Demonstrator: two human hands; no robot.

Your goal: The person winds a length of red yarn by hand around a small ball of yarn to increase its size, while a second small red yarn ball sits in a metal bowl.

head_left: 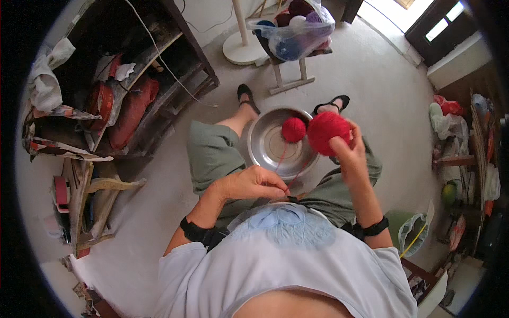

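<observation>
My right hand (350, 151) grips a large ball of red yarn (327, 133), held up over the right rim of a metal basin (258, 149). Inside that basin, near its far side, lies a smaller red yarn ball (293, 130). Red strands (280, 161) run from the balls toward my lap. There, my left hand (260, 183) is closed with thumb and fingers pinched together where the red yarn passes. The basin stands on the floor between my feet.
Beyond my feet, a stool (304, 71) bears a clear plastic bag (302, 37) of coloured yarn balls. A white round stand base (241, 49) is beside it. A dark wooden cabinet (204, 79) stands at left, a green bin (398, 228) at right, and cluttered shelves (456, 160) farther right.
</observation>
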